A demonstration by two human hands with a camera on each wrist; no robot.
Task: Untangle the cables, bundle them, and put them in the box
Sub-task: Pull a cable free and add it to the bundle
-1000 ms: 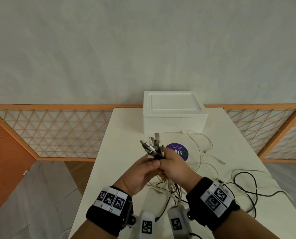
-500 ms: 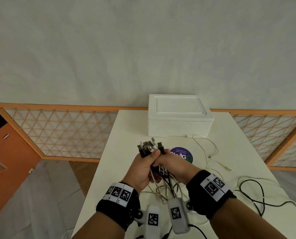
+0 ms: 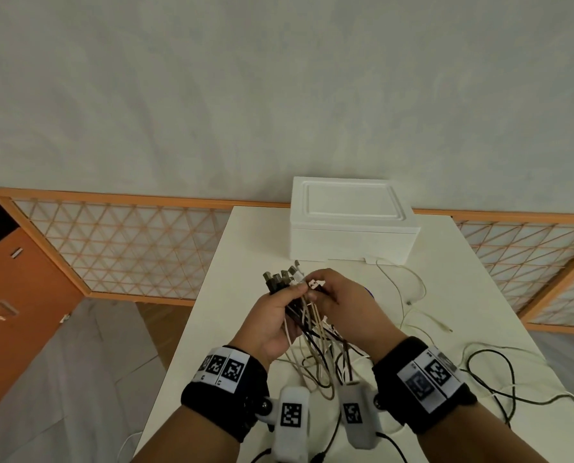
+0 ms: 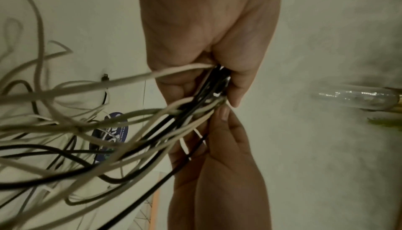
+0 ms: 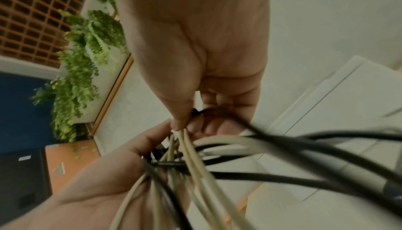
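Black and cream cables point(image 3: 307, 320) bunched, plugs upward, in left hand point(image 3: 272, 320) grip, right hand point(image 3: 349, 307) pinching one plug.

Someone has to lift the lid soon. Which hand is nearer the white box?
Right. The right hand is just in front of the white box; the left hand sits farther back and left.

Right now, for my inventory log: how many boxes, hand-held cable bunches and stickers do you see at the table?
White box: 1
Cable bunch, strands too tangled to count: 1
Blue sticker: 1
Total: 3
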